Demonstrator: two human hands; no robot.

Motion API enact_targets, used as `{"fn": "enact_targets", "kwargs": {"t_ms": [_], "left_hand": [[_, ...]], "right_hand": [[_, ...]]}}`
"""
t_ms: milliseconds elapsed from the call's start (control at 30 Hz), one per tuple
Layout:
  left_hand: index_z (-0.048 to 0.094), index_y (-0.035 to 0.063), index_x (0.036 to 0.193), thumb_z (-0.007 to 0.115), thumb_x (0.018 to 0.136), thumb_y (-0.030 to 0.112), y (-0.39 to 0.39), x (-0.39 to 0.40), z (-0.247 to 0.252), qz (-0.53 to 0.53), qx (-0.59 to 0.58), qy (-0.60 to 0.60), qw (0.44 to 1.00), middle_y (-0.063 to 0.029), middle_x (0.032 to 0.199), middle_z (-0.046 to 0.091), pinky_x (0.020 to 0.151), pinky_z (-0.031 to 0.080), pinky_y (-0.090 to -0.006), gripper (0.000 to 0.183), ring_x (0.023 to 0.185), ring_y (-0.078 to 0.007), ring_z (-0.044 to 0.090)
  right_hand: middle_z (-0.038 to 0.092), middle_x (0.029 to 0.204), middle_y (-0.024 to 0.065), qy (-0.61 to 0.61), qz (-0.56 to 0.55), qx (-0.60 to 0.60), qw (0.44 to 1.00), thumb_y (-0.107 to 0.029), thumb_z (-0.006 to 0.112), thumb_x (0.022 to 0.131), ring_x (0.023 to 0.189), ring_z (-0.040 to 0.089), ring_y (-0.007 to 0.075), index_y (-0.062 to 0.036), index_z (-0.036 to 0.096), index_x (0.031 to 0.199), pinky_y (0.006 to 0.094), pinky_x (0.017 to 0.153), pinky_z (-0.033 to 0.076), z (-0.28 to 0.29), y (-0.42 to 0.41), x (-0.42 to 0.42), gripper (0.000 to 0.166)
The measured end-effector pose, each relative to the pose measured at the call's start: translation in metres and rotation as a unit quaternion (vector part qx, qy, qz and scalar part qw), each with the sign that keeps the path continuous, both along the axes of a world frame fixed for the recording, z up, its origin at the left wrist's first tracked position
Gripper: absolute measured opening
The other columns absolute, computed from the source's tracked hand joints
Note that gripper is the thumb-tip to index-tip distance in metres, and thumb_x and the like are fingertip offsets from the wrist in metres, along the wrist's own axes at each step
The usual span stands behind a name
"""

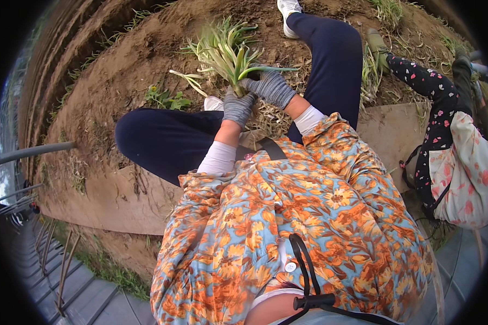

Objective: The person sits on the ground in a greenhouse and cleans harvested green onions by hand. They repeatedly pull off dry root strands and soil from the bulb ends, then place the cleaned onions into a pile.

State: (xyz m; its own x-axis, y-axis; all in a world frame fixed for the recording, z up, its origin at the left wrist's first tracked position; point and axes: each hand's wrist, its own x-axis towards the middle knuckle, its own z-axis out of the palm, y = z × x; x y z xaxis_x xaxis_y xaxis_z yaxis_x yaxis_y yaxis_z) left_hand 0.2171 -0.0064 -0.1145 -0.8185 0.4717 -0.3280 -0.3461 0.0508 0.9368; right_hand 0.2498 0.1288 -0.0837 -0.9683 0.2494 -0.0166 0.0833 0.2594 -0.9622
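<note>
In grey knit gloves, both hands meet at a bunch of green onion-like plants (232, 67) between my bent knees. My left hand (236, 109) is closed around the bunch's pale lower end. My right hand (273, 87) grips the stems from the right, just above the left one; a long green leaf sticks out past it. The leaves fan upward, away from me. Behind the bunch, more of the same plants (223, 34) lie on the soil, and the border between them and the held ones is hard to make out. A few loose pale stalks (189, 79) lie to the left.
I sit low on a flat board (122, 199) along the brown soil bed (105, 81). A leafy weed (166, 99) grows by my left knee. On the right sits another person (435, 93) in flowered trousers, near standing plants (370, 77). A grey pipe (34, 152) juts in from the left.
</note>
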Motion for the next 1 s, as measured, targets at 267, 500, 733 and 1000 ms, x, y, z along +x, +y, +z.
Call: {"fn": "enact_targets", "kwargs": {"t_ms": [267,500,733,1000], "left_hand": [[0.042,0.0026,0.121,0.062,0.081,0.002,0.003,0.003,0.020,-0.001,0.201,-0.199,0.959,-0.0106,0.096,0.061,0.057,0.054,-0.0292,0.044,0.072,-0.0193,0.062],[0.042,0.0000,0.110,0.065,0.081,0.015,-0.002,-0.008,-0.034,-0.019,-0.136,0.087,0.987,-0.0149,0.087,0.062,0.061,0.049,-0.0339,0.040,0.071,-0.0217,0.061],[0.044,-0.0004,0.108,0.065,0.078,0.024,-0.005,-0.011,-0.001,-0.067,-0.319,0.236,0.916,-0.0271,0.093,0.062,0.076,0.048,-0.0447,0.045,0.088,-0.0427,0.061],[0.046,0.0013,0.108,0.065,0.078,0.026,-0.004,-0.007,0.023,-0.121,-0.438,0.245,0.856,-0.0276,0.091,0.063,0.077,0.048,-0.0459,0.043,0.087,-0.0434,0.061]], "right_hand": [[0.067,0.087,0.0102,-0.086,-0.091,-0.111,0.986,-0.027,0.070,0.080,0.074,0.062,0.0184,0.0014,0.064,0.104,0.0335,0.070,0.050,-0.003,0.011,-0.004,0.038],[0.065,0.088,0.0163,0.044,-0.036,0.140,0.988,-0.030,0.070,0.075,0.080,0.064,0.0276,-0.0044,0.064,0.101,0.0372,0.072,0.050,0.023,0.000,0.014,0.038],[0.060,0.080,0.0099,0.064,0.040,0.545,0.835,-0.018,0.055,0.080,0.079,0.063,0.0278,-0.0108,0.063,0.092,0.0418,0.069,0.048,0.023,-0.006,0.011,0.016],[0.061,0.076,0.0084,0.056,0.070,0.576,0.812,-0.022,0.059,0.075,0.075,0.062,0.0278,-0.0119,0.063,0.076,0.0421,0.071,0.046,0.027,-0.005,0.011,0.011]]}}
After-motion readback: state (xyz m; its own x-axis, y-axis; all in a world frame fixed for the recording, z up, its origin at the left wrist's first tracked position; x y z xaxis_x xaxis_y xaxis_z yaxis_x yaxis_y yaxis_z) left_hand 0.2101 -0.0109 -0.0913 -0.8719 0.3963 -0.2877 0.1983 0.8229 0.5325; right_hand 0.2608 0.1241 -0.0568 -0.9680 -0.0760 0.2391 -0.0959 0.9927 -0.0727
